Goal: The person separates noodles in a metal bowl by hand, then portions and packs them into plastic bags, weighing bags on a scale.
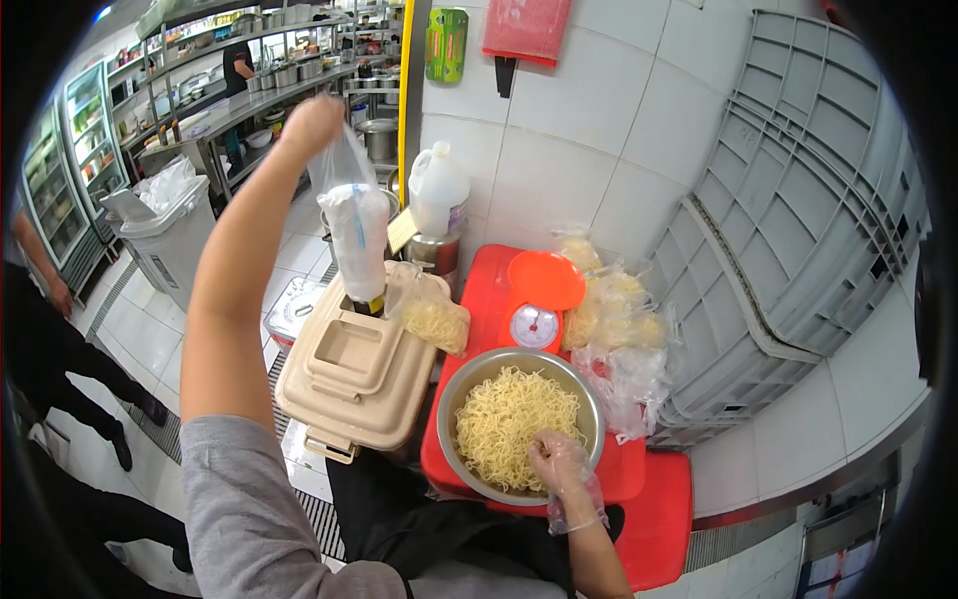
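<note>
My raised left hand [314,125] is closed on the top of a clear plastic bag [344,165]. That bag stretches down to a white roll of plastic bags [355,235], upright on a beige lidded bin [299,394]. My right hand [559,465], in a clear plastic glove, rests against the noodles [514,419] in a large metal bowl [451,454]. Its fingers are curled in, and whatever they may hold is hidden. Beside the roll lies a bag of noodles [436,324]. Behind the bowl stands a red kitchen scale [547,285] with a round dial.
Several bagged noodle portions [617,309] and crumpled plastic bags [634,389] lie right of the scale. Red stools [664,514] support the bowl. Grey crates [788,190] lean at the right. A white jug [439,190] stands by the wall. Other people's legs [75,379] show at left.
</note>
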`<action>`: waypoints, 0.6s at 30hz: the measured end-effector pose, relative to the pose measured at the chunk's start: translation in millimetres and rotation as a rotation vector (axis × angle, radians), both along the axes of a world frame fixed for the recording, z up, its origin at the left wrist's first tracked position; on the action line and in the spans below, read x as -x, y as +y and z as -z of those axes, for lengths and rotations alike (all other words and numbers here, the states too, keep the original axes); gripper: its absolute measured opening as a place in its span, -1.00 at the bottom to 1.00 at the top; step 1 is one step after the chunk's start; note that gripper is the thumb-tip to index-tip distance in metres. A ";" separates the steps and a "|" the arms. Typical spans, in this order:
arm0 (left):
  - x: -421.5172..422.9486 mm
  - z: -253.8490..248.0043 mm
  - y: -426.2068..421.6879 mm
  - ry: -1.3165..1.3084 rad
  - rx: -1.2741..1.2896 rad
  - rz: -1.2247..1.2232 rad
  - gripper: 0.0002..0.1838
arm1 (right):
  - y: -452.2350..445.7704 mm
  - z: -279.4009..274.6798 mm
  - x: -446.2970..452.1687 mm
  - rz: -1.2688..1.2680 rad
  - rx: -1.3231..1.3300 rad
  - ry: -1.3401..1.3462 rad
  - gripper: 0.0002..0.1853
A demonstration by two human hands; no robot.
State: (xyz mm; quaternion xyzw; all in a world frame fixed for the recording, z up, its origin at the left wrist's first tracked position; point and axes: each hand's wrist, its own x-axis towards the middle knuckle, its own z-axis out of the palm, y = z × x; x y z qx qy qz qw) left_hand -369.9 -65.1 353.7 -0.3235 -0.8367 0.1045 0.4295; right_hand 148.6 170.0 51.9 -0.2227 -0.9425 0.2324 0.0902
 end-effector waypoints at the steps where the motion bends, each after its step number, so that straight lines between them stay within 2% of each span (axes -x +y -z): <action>1: 1.0 -18.8 -2.9 0.036 -0.077 0.120 -0.89 | 0.3 1.1 -1.0 -0.001 -0.047 0.044 -0.65; 3: -17.6 -59.4 4.8 0.011 -0.266 0.122 -0.86 | -2.9 -3.0 -1.3 -0.002 -0.135 0.127 -0.53; 4: -29.5 -72.2 10.1 0.131 -0.318 0.221 -0.83 | -4.7 -12.6 -0.2 -0.048 -0.105 0.190 -0.42; 5: -52.4 -84.0 19.4 0.067 -0.293 0.235 -0.80 | -8.1 -31.9 6.5 -0.086 -0.069 0.246 -0.31; 6: -72.3 -87.7 37.4 0.009 -0.340 0.342 -0.85 | -8.5 -38.5 17.3 -0.158 -0.127 0.191 -0.24; 7: -79.8 -82.9 58.1 -0.023 -0.253 0.204 -0.55 | -7.4 -37.9 21.7 -0.227 -0.178 0.127 -0.18; 8: -125.7 -76.2 76.5 -0.203 -0.336 0.412 -0.72 | 7.7 4.0 28.8 -0.286 -0.233 0.126 -0.24; 9: -195.0 -54.1 99.3 -0.541 -0.223 0.386 -0.82 | 15.9 25.4 33.3 -0.308 -0.208 0.119 -0.31; 10: -193.1 -22.0 117.2 -0.470 -0.087 0.824 -0.87 | 23.0 46.4 36.7 -0.330 -0.183 0.111 -0.37; 11: -236.9 -13.0 113.0 -0.682 -0.204 1.054 -0.85 | 30.1 44.9 44.4 -0.329 -0.086 0.091 -0.44; 12: -243.9 2.5 123.6 -0.577 -0.255 1.344 -0.87 | 36.6 37.9 48.9 -0.298 -0.043 0.078 -0.50; 13: -268.8 5.2 114.1 -0.767 -0.333 1.204 -0.86 | 42.9 30.5 53.5 -0.266 -0.001 0.065 -0.56; 15: -275.4 15.0 104.3 -1.337 -0.579 1.024 -0.82 | 46.4 -9.6 48.5 -0.143 -0.017 0.044 -0.68; 18: -244.1 74.3 107.0 -1.527 -0.935 1.131 -0.72 | 32.1 -83.3 37.7 -0.147 -0.095 0.312 -0.70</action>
